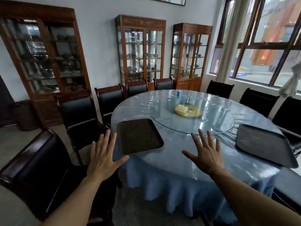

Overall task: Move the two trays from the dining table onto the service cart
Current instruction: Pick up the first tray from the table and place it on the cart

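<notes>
Two dark rectangular trays lie flat on the round dining table (171, 160), which has a blue cloth under clear plastic. The left tray (139, 136) rests near the table's left front edge. The right tray (263, 144) sits at the right edge, partly overhanging. My left hand (102, 157) hovers with fingers spread just left of and below the left tray, thumb close to its near corner. My right hand (205, 152) is spread above the cloth between the two trays. Both hands hold nothing. No service cart is in view.
A glass turntable (215, 128) fills the table's middle and carries a yellow plate (193, 111) and a blue can (178, 93). Dark chairs (78, 115) ring the table. Glass-fronted wooden cabinets (141, 49) line the far wall, and windows (268, 38) are on the right.
</notes>
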Motion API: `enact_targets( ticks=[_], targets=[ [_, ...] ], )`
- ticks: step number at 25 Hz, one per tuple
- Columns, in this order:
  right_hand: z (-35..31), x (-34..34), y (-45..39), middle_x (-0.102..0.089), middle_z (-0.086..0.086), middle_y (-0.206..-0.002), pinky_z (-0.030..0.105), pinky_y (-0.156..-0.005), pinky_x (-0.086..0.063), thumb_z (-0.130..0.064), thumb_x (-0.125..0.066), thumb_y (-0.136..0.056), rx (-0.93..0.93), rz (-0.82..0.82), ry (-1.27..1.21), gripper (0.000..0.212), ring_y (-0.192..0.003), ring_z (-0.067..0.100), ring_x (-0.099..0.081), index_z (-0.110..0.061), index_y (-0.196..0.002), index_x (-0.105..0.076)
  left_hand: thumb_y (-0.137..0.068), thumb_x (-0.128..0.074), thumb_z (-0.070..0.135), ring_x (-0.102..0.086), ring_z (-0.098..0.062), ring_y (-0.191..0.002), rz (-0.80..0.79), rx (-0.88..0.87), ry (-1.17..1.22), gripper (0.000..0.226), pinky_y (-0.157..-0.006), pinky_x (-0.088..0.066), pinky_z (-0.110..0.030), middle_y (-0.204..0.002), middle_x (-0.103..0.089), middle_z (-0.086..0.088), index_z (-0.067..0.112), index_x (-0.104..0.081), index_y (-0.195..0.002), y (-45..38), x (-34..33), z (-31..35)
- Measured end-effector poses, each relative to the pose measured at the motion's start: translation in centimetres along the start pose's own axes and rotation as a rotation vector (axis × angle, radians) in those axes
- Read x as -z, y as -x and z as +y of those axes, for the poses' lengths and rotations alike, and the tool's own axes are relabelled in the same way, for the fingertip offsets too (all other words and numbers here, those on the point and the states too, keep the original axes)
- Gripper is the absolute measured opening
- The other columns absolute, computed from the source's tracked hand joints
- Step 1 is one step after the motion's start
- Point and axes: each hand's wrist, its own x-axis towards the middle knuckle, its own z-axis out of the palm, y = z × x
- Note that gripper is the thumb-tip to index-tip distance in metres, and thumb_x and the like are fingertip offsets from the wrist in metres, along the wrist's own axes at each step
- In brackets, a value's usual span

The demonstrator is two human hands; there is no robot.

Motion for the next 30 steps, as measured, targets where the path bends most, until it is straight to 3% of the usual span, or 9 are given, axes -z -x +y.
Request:
enact_targets(
  ticks=[9, 15, 23, 30],
  targets=[
    [-0.3, -4.9, -7.1, 0.001, -0.001, -0.164, 0.054, -0.117, 0.004, -0.089, -0.009, -0.074, 0.039, -0.069, -0.002, 0.098, -0.148, 0.023, 0.013, -0.033, -0.154, -0.006, -0.075, -0.015, 0.091, 0.028, -0.014, -0.146, -0.091, 0.093, -0.029, 0.105, -0.119, 0.015, -0.045, -0.161, 0.028, 0.004, 0.030, 0.027, -0.150, -4.8, -4.3, -2.1],
    [0.1, -9.6, -16.9, 0.000, 0.000, -0.164, 0.054, -0.119, -0.001, -0.088, -0.008, -0.073, 0.094, -0.124, -0.072, 0.099, -0.148, 0.023, 0.010, -0.032, -0.154, -0.009, -0.072, -0.007, 0.094, 0.026, -0.016, -0.148, -0.138, 0.144, -0.078, 0.106, -0.119, 0.015, -0.045, -0.162, 0.027, 0.003, 0.030, 0.028, -0.149, -11.9, -8.4, -2.2],
    [1.7, -15.1, -28.4, -0.007, 0.003, -0.164, 0.056, -0.118, -0.010, -0.087, -0.014, -0.074, 0.108, -0.205, -0.152, 0.097, -0.149, 0.027, 0.000, -0.032, -0.153, -0.016, -0.073, -0.011, 0.090, 0.015, -0.021, -0.151, -0.200, 0.255, -0.076, 0.106, -0.119, 0.009, -0.047, -0.164, 0.023, 0.000, 0.028, 0.017, -0.155, -20.9, -13.3, -1.7],
    [-1.3, -20.4, -34.8, -0.011, 0.002, -0.163, 0.054, -0.117, -0.014, -0.087, -0.019, -0.077, 0.117, -0.286, -0.166, 0.093, -0.148, 0.028, -0.003, -0.033, -0.153, -0.017, -0.080, -0.025, 0.082, 0.014, -0.021, -0.152, -0.252, 0.353, 0.021, 0.101, -0.120, 0.007, -0.049, -0.165, 0.020, 0.000, 0.027, 0.010, -0.157, -25.9, -17.1, -4.9]
  ],
)
